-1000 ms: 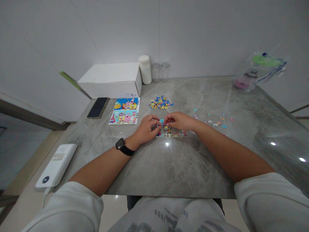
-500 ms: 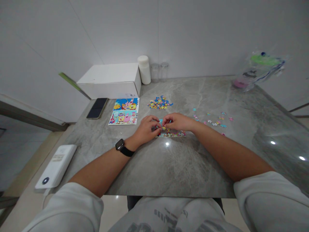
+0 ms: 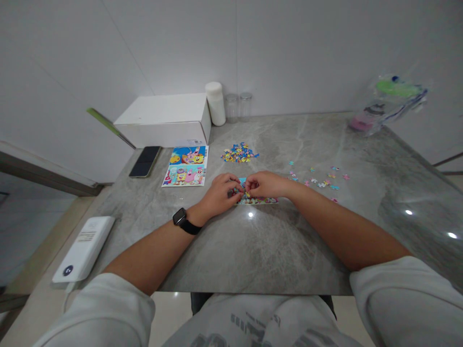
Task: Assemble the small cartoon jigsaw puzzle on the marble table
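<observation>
A small, partly covered jigsaw puzzle (image 3: 265, 200) lies flat on the table in front of me, with both hands over it. My left hand (image 3: 224, 193), a black watch on its wrist, rests at the puzzle's left side; its curled fingers and thumb press on that edge. From the right, my right hand (image 3: 265, 184) reaches over the puzzle with thumb and forefinger pinched. A small yellowish puzzle piece (image 3: 248, 194) shows at those fingertips, partly hidden. Behind the hands is a heap of blue, yellow and pink pieces (image 3: 239, 153). Several loose pieces (image 3: 321, 185) are scattered to the right.
A printed cartoon picture sheet (image 3: 186, 166) lies left of the heap, beside a phone (image 3: 145, 162). At the back stand a white box (image 3: 162, 118), a white bottle (image 3: 216, 105) and two glasses (image 3: 238, 107). A plastic bag (image 3: 383, 106) is back right; a white device (image 3: 85, 248) lies left.
My right hand has shifted very slightly right and down over the puzzle, its fingertips still pinched. My left hand has barely moved.
</observation>
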Demonstrator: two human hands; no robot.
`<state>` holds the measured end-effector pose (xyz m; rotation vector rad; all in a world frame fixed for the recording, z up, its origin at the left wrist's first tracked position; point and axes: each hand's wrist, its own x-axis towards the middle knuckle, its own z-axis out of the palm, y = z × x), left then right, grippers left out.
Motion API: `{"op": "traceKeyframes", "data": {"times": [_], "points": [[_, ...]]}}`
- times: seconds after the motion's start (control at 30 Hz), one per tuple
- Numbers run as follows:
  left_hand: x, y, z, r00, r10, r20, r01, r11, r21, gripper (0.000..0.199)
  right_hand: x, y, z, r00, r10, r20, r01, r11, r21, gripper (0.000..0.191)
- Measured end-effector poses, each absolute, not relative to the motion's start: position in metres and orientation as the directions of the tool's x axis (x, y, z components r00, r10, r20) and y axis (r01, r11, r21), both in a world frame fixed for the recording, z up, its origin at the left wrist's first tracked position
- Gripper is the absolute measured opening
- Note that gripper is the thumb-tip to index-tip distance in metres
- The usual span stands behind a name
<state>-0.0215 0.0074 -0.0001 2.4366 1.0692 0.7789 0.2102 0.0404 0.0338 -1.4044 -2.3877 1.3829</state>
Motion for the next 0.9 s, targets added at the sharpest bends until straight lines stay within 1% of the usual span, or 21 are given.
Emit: {"op": "traceKeyframes", "data": {"times": [0.17, 0.27, 0.37, 0.5, 0.67, 0.73, 0.9], "points": [[-0.022, 0.007, 0.001, 0.588, 0.735, 0.338, 0.555, -0.671, 0.492, 0.008, 0.208, 0.04, 0.036, -0.58, 0.744, -0.331, 0.73, 0.294, -0.617, 0.011], [-0.023, 0.006, 0.001, 0.608, 0.719, 0.337, 0.548, -0.687, 0.477, 0.009, 0.206, 0.039, 0.038, -0.551, 0.764, -0.337, 0.765, 0.3, -0.57, 0.011], [-0.024, 0.006, 0.002, 0.623, 0.703, 0.343, 0.533, -0.702, 0.471, 0.008, 0.204, 0.039, 0.041, -0.529, 0.775, -0.344, 0.782, 0.288, -0.553, 0.013], [-0.025, 0.007, 0.0, 0.646, 0.684, 0.34, 0.52, -0.72, 0.46, 0.013, 0.205, 0.04, 0.041, -0.518, 0.789, -0.33, 0.793, 0.299, -0.531, 0.013], [-0.024, 0.006, -0.002, 0.655, 0.679, 0.332, 0.522, -0.724, 0.452, 0.015, 0.208, 0.042, 0.04, -0.499, 0.799, -0.336, 0.774, 0.237, -0.586, 0.017], [-0.023, 0.005, -0.001, 0.656, 0.682, 0.324, 0.528, -0.721, 0.448, 0.015, 0.208, 0.041, 0.042, -0.497, 0.796, -0.345, 0.774, 0.227, -0.59, 0.017], [-0.022, 0.003, 0.002, 0.668, 0.674, 0.316, 0.531, -0.729, 0.432, 0.015, 0.206, 0.038, 0.046, -0.496, 0.787, -0.368, 0.807, 0.262, -0.529, 0.014]]}}
